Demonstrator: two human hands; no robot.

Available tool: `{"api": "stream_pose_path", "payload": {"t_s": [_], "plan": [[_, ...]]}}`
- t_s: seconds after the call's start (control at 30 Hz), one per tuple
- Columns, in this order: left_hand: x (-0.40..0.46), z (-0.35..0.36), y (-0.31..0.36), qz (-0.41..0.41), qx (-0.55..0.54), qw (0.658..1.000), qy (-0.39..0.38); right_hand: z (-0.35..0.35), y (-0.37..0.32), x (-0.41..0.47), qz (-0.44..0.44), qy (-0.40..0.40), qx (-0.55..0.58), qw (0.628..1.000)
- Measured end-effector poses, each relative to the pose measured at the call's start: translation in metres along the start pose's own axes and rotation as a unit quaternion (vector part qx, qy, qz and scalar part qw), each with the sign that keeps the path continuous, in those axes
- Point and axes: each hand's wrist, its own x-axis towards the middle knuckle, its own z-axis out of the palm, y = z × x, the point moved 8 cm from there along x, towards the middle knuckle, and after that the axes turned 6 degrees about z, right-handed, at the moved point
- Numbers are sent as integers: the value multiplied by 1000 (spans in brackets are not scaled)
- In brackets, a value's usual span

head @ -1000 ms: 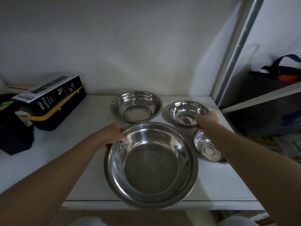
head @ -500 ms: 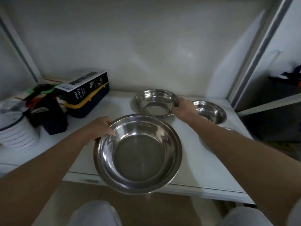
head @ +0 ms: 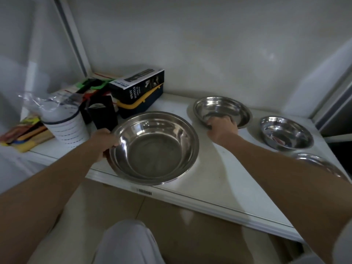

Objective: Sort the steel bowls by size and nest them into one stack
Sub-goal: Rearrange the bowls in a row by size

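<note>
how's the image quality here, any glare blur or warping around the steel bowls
Head view: dim, greyish light; soft glare streaks on the largest steel bowl held by the left hand; wide-angle warping bows the white shelf's edge; the far-left clutter looks smeared; the right forearm hides part of the nearest small steel bowl.

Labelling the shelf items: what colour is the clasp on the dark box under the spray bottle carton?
Yellow clasp, head view.

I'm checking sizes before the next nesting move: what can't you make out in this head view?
- Fourth bowl: mostly hidden behind the right forearm, so its size is unclear.
- Medium bowl: near rim covered by the right hand.
- Large bowl: left rim under the left hand.
- Small bowl: the mark inside is too small to read.
</note>
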Motion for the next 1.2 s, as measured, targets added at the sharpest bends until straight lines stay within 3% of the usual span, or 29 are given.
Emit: {"api": "stream_pose_path", "payload": {"t_s": [0.13,0.33,0.57,0.7,0.87,1.0,1.2], "plan": [[3,10,-1,-16,-20,1000,8,-5,8,1,15,30,-74,997],[4,21,-3,-31,-59,998,11,-6,13,-3,11,39,-83,996],[-3,25,2,-29,-51,998,22,-9,25,-26,-81,36,-125,988],[-17,30,23,2,89,993,78,-8,27,-49,-139,15,-144,980],[-52,48,69,102,263,952,121,-4,34,-83,-184,-41,-173,967],[-86,87,96,213,241,946,32,-8,38,-110,-223,-56,-207,951],[-138,152,118,300,226,919,-122,-8,46,-144,-259,-117,-220,933]]}}
